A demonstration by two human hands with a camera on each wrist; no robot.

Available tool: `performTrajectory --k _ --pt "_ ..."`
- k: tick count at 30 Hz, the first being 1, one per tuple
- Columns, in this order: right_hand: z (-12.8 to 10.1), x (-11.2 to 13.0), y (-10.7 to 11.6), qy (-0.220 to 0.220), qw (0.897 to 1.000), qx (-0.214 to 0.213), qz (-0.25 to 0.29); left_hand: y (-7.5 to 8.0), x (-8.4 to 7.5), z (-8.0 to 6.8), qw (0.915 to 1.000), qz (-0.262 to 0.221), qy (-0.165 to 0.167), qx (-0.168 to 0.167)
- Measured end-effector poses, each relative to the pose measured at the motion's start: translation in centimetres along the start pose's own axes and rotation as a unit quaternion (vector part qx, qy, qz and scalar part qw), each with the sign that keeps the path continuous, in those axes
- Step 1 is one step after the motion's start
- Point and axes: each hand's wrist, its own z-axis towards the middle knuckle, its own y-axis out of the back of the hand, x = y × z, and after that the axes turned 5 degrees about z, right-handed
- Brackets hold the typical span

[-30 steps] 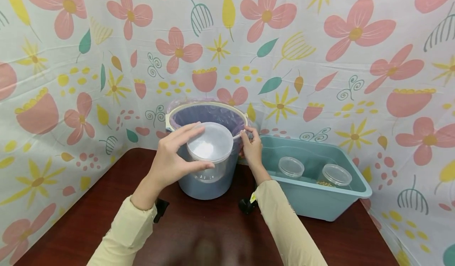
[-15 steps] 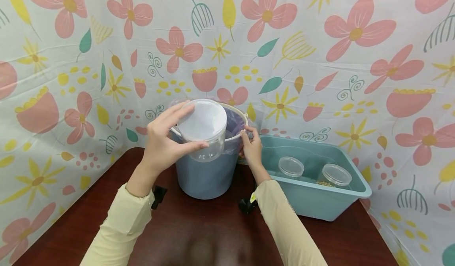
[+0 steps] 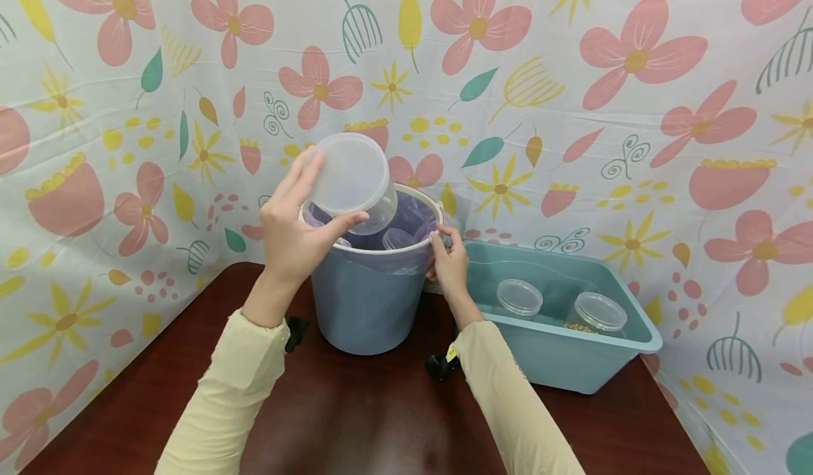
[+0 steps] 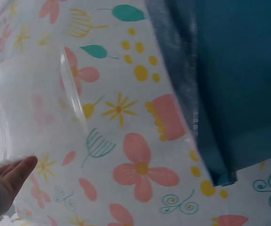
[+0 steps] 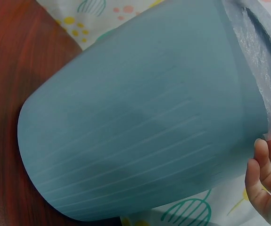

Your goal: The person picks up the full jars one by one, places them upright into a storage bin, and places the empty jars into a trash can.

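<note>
My left hand (image 3: 288, 224) grips a round clear plastic tub (image 3: 352, 173) with a translucent lid, thumb below and fingers at its upper left. The tub is tilted, its lid facing me, above the mouth of a blue trash bin (image 3: 368, 305). In the left wrist view the tub (image 4: 36, 103) looks see-through, with nothing visible inside. At the bin's right side, my right hand (image 3: 449, 260) pinches the rim, where the thin plastic liner (image 3: 409, 263) folds over. The right wrist view shows those fingers (image 5: 262, 160) at the liner's edge. Another clear round container (image 3: 396, 238) lies inside the bin.
To the right stands a teal rectangular basin (image 3: 559, 355) with two lidded clear tubs, one (image 3: 519, 297) at its left and one (image 3: 599, 313) holding small tan pieces. Everything stands on a dark reddish-brown table (image 3: 356, 418) before a flowered curtain (image 3: 571, 143).
My left hand has lifted the tub up and slightly left, from in front of the bin to above its mouth, tilting it further. My right hand stays at the rim.
</note>
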Motion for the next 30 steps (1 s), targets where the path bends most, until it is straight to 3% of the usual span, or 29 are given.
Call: performTrajectory --k 6,15,20,26,30 --pt "0.0 -0.1 0.0 0.002 1.0 -0.003 -0.001 -1.1 1.7 -1.2 0.9987 0.048 0.015 0.004" --pt "0.0 -0.3 0.1 0.01 1.0 0.001 0.007 -2.3 3.1 -2.7 0.996 0.057 0.055 0.041" --pt "0.0 -0.3 0.2 0.011 1.0 0.001 0.003 -2.7 4.0 -3.6 0.9951 0.06 0.057 0.053" --pt "0.0 -0.2 0.1 0.014 1.0 -0.002 -0.003 -3.3 4.9 -4.6 0.9907 0.079 0.059 0.094" --pt "0.0 -0.2 0.1 0.013 1.0 -0.002 -0.004 -3.4 5.4 -5.1 0.9845 0.096 0.085 0.12"
